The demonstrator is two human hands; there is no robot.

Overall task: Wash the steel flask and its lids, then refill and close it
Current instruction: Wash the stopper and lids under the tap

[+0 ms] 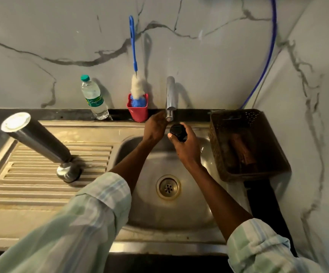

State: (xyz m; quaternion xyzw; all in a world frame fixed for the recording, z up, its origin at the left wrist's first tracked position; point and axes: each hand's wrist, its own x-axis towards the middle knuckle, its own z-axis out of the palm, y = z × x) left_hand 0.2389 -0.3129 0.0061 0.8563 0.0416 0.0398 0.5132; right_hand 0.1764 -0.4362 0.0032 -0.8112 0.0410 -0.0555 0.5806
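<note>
Currently the steel flask (36, 137) is standing inverted on the sink's (171, 219) left drainboard; grip its wet, slippery body mid-barrel. Your right hand (186, 146) is gripping the small black lid (177, 132) under the tap (170, 97); your left hand (154, 126) is reaching there, its fingers hidden. The water bottle's (94, 97) label is reading partly "Sign".

Black lid held under the tap

Right hand (187, 146) grips black lid (177, 132) just below tap (170, 97); left hand (154, 128) reaches the tap's spout.
</note>
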